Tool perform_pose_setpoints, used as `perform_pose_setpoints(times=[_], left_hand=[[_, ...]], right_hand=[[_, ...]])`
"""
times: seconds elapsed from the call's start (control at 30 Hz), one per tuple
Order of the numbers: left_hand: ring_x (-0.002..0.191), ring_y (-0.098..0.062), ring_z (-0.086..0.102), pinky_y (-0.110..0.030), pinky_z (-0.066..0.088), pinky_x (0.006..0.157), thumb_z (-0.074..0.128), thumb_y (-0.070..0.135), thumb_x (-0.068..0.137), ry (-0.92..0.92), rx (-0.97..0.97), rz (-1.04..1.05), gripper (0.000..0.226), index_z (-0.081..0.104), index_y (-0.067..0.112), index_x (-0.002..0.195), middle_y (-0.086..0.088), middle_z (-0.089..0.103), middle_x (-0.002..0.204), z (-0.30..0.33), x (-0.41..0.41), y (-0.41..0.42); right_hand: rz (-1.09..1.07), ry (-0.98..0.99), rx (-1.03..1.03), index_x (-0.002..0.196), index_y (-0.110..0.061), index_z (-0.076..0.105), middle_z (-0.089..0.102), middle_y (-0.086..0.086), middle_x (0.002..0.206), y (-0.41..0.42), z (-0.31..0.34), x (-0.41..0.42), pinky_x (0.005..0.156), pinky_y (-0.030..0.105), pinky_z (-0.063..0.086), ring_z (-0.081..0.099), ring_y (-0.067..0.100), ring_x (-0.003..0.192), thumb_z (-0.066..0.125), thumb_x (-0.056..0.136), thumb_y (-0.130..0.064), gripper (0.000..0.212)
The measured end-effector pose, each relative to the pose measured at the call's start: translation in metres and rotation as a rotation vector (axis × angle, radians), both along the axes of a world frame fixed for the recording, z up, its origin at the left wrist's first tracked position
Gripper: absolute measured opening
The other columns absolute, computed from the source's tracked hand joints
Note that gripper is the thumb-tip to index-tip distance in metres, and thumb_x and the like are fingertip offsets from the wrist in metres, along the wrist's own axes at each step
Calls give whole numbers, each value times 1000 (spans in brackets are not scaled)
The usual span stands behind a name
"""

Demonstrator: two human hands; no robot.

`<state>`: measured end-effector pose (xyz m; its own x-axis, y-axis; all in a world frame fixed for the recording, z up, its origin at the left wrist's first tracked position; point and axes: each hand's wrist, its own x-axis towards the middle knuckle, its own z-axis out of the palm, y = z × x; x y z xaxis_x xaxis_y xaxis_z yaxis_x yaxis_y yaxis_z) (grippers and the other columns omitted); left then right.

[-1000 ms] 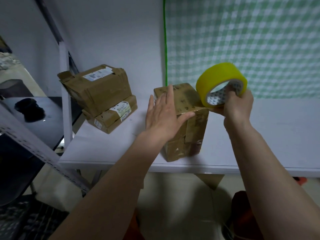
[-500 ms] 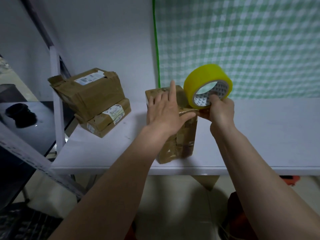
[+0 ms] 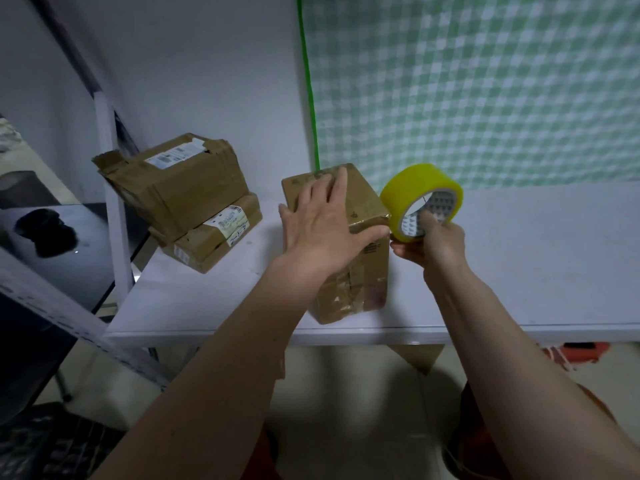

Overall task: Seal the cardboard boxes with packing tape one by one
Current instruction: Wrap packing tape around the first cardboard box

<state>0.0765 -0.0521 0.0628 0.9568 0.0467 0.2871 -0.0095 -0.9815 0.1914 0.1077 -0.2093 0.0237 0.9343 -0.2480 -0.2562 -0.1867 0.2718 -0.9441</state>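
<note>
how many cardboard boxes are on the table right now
3. One box stands near the front edge under the left hand. Two are stacked at the table's left end: a larger box on a flatter box. More may be out of view.

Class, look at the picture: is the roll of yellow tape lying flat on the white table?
No: the right hand holds the yellow tape roll up off the white table, beside the upright box.

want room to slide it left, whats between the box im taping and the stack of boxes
Only bare white table lies between the box and the stack, in the head view.
</note>
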Motion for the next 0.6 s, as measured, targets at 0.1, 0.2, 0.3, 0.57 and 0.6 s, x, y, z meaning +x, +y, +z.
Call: perform_pose_setpoints(times=[0.1,0.2,0.3,0.57,0.6], left_hand=[[146,-25,5,-59,27,107,43,90,63,19,-73,56,107,9,38,151,1,4,160,-2,-6,7],[145,-24,5,-54,32,104,45,91,61,-15,-146,108,104,16,43,148,4,4,160,-3,-10,13],[143,-21,9,-52,35,102,48,88,62,-117,-233,103,101,14,46,148,7,6,159,-6,-15,16],[143,-23,8,-33,17,104,47,79,71,-296,-674,35,93,5,49,148,9,-3,159,-50,-35,3],[143,-24,8,-32,16,104,47,79,70,-278,-687,27,92,5,51,147,8,-3,158,-59,-38,7]], right_hand=[[32,-32,14,90,-6,62,66,17,77,7,-3,-6,46,26,53,65,21,49,56,89,-13,8],[72,-79,28,87,-13,64,68,16,85,17,-2,-15,53,28,55,67,21,59,66,82,-9,7],[41,-157,2,90,-14,64,68,15,90,22,8,-18,57,33,57,69,22,69,67,79,-9,12],[-51,-392,-557,109,-12,57,65,5,103,31,41,-22,87,47,49,61,24,97,64,77,-28,37],[-39,-382,-583,110,-12,57,64,6,105,33,36,-25,88,47,48,60,25,99,64,80,-26,34]])
